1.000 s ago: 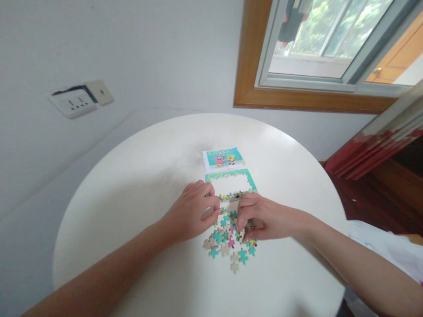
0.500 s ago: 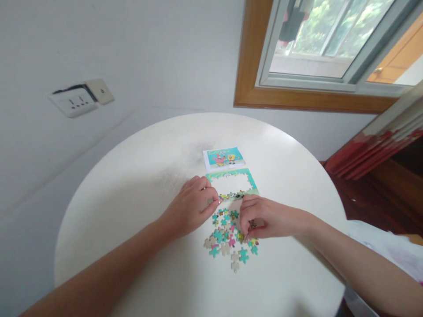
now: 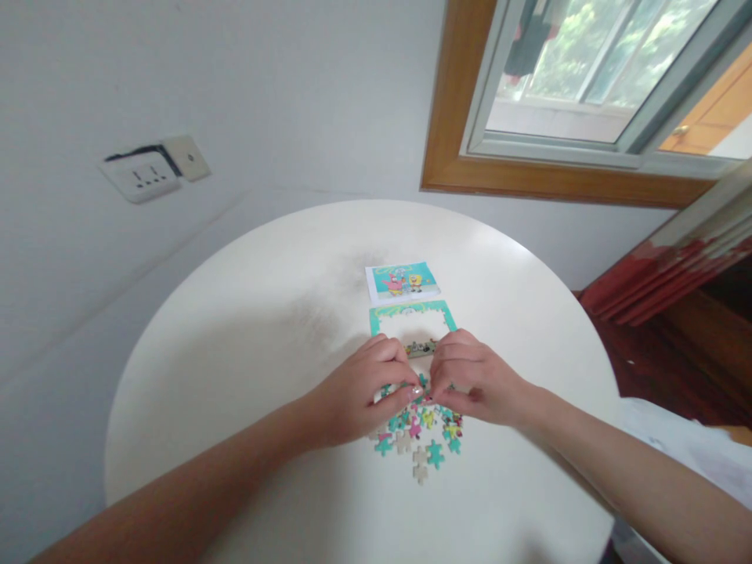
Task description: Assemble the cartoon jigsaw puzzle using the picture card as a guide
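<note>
My left hand [image 3: 381,388] and my right hand [image 3: 479,380] meet above a pile of loose jigsaw pieces [image 3: 435,453], fingertips almost touching. Both are closed in a pinch, and a small puzzle piece seems to be between their fingertips, mostly hidden. The pieces are teal, beige, pink and yellow, several of them under my fingers. Just beyond lies the puzzle frame [image 3: 379,319], its teal border around a white middle. Joined pieces [image 3: 420,349] run along its lower edge, partly covered by my hands.
A reference picture card [image 3: 405,283] with cartoon figures lies behind the frame on the round white table [image 3: 235,337]. A wall with a socket [image 3: 144,174] and a wood-framed window [image 3: 564,176] stands behind. Red and white curtain [image 3: 663,274] hangs at the right.
My left hand has moved right and nearer, from the frame's lower edge to over the pieces. My right hand has lifted slightly from the pile, and its fingertips now meet the left's.
</note>
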A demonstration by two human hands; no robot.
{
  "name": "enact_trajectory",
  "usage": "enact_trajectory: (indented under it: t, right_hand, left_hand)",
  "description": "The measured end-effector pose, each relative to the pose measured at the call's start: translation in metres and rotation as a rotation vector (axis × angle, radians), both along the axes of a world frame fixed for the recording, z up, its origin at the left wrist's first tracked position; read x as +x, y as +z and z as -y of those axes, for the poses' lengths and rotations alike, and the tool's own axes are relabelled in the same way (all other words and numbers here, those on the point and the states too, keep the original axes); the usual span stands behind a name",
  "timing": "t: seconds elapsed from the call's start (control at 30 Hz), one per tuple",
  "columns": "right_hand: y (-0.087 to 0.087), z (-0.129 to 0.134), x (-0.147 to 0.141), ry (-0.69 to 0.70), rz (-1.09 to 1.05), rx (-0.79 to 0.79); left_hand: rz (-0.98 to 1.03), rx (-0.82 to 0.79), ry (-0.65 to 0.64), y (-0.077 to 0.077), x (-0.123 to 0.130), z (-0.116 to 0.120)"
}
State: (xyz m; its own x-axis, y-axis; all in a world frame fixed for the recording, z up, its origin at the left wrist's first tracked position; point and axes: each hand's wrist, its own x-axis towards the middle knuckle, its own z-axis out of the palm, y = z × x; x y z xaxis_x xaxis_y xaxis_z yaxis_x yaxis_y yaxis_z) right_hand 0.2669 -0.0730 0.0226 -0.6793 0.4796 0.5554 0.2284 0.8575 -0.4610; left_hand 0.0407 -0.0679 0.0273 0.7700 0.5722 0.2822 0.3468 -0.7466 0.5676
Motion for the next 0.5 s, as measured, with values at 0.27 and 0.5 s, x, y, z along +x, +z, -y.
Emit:
enact_trajectory:
  t: [0.27,0.5]
  right_hand:
    - [0.0028,-0.0003,-0.0019,-0.002,-0.033,0.032]
    - [0.0018,-0.0018,0.0006,-0.060,-0.052,-0.015]
  left_hand:
    - [0.044,-0.064,-0.008,0.0025,-0.0019,0.0007]
    - [0.070,-0.076,0.019,0.0048,-0.0052,-0.0006]
